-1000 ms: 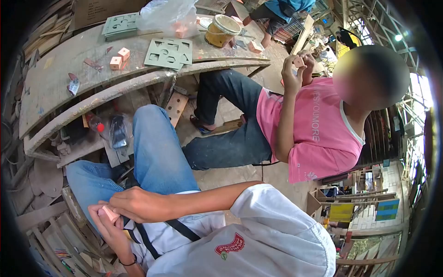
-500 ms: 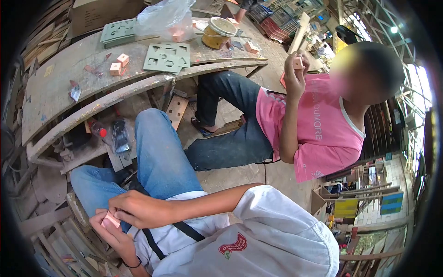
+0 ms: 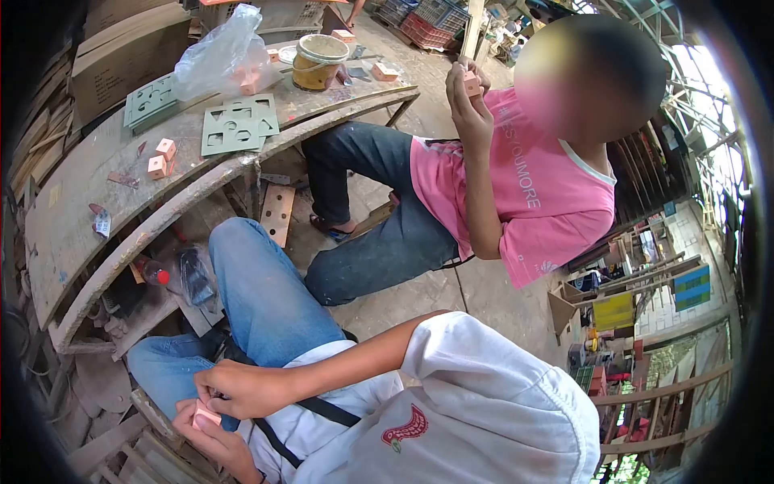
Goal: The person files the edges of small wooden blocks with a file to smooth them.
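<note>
A small pink wooden block (image 3: pixel 205 416) sits between my two hands, low in front of my lap. My left hand (image 3: pixel 216 442) cradles it from below, a dark band on its wrist. My right hand (image 3: pixel 240 389) lies over it, fingertips pressed on the block's top edge. My blue-jeaned knees (image 3: pixel 258 282) rise just beyond the hands. Beside me sits a person in a pink shirt (image 3: pixel 524 185), who holds a similar pink block (image 3: pixel 472 84) up in both hands.
A worn wooden workbench (image 3: pixel 81 210) curves ahead, carrying green cut-out boards (image 3: pixel 238 125), two loose pink blocks (image 3: pixel 161 157), a plastic bag (image 3: pixel 218 56) and a yellow tub (image 3: pixel 318 60). A red-capped bottle (image 3: pixel 153 274) lies on the shelf below. Wood scraps crowd the lower left.
The view has swung, so the bench and the seated person sit further left and higher. My hands stay closed around the pink block, now lower in frame, fingers shifting slightly on it.
</note>
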`<state>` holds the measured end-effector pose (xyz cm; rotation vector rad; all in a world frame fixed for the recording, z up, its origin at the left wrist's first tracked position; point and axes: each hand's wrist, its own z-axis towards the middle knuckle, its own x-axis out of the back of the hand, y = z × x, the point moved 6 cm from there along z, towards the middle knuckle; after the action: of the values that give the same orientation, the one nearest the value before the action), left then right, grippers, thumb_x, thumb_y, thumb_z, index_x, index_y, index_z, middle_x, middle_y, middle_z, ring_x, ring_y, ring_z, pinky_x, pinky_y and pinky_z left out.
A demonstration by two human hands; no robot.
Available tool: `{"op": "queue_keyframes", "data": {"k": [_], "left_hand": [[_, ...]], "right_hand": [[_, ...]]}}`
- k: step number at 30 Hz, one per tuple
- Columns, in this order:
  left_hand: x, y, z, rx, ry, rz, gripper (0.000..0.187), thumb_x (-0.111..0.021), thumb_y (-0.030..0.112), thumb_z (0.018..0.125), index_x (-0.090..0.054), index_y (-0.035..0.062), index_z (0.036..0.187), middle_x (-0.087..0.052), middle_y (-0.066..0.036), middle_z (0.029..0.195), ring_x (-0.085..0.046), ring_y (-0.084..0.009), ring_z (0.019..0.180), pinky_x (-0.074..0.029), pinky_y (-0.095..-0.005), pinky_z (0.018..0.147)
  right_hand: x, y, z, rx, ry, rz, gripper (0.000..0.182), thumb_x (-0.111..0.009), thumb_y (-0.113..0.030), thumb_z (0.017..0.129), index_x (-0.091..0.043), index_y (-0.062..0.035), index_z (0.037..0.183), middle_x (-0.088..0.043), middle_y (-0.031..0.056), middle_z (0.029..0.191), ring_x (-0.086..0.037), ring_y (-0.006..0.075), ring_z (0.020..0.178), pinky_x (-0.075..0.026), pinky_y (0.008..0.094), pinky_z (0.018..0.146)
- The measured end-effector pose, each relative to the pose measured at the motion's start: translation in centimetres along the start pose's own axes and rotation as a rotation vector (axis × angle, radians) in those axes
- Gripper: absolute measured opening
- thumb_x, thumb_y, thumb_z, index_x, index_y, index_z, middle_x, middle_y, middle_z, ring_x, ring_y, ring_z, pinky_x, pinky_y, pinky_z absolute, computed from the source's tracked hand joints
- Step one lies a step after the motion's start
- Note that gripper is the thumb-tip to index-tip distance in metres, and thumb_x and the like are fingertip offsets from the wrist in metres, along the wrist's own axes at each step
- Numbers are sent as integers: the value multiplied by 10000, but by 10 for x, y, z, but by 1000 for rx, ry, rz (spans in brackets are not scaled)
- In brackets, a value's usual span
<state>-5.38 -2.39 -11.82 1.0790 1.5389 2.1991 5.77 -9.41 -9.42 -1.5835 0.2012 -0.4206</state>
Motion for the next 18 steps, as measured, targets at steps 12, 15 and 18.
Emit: {"op": "queue_keyframes", "data": {"k": [12, 15, 18], "left_hand": [[-6, 5, -6, -16, -90, 24, 207, -325, 175, 971, -403, -15, 997, -461, -155, 943, -471, -230, 802, -402, -329, 704], [-5, 3, -4, 29, -47, -103, 232, -323, 212, 973, -401, -5, 994, -449, -129, 926, -456, -206, 789, -395, -310, 685], [-6, -5, -5, 122, -7, -208, 258, -329, 254, 973, -400, 7, 993, -443, -107, 912, -444, -181, 782, -391, -295, 672]], "right_hand": [[-6, 19, -1, -135, -24, -5, 96, -556, -35, 793, -539, 59, 807, -586, 214, 714, -598, 352, 716, -442, 403, 616], [-6, 7, -4, 40, -48, -71, 69, -519, -15, 807, -486, 44, 820, -566, 206, 691, -579, 373, 716, -423, 416, 614], [-5, 5, -2, 103, -34, -26, 56, -518, -1, 772, -488, 45, 784, -566, 210, 668, -588, 372, 699, -427, 418, 600]]}}
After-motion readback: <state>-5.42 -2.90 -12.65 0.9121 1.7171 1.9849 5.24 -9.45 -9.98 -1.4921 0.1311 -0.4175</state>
